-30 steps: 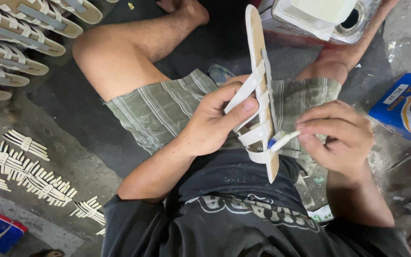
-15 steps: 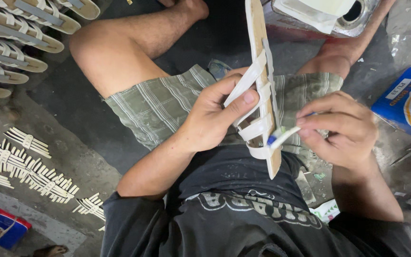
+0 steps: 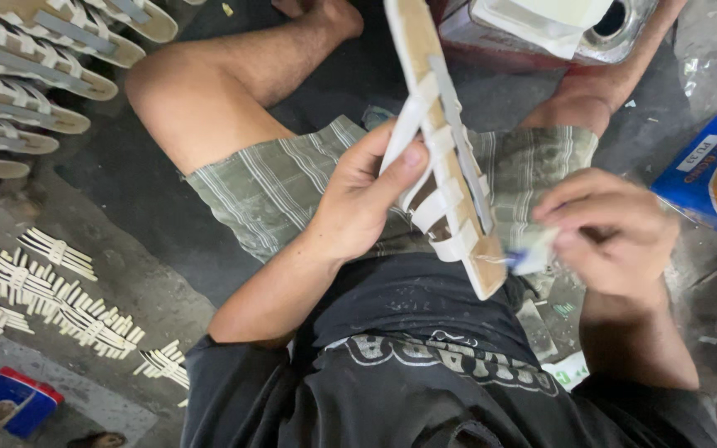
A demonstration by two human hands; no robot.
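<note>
White straps on the sole (image 3: pixel 446 166) are being gripped by the left hand (image 3: pixel 358 199) while the right hand (image 3: pixel 612 236), now lower, is pinching a strap end (image 3: pixel 529 259).

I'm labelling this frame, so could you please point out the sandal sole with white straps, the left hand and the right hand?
sandal sole (image 3: pixel 415 50), head view, on its bare tan upper end.
left hand (image 3: pixel 358 207), head view, on its back.
right hand (image 3: pixel 616 236), head view, on its knuckles.

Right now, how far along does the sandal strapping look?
Done: a row of strapped soles lies at upper left. In hand: the left hand grips a strapped sandal sole while the right hand works at its lower end with a small blurred item. Left: bundles of loose white straps lie on the floor.
</note>
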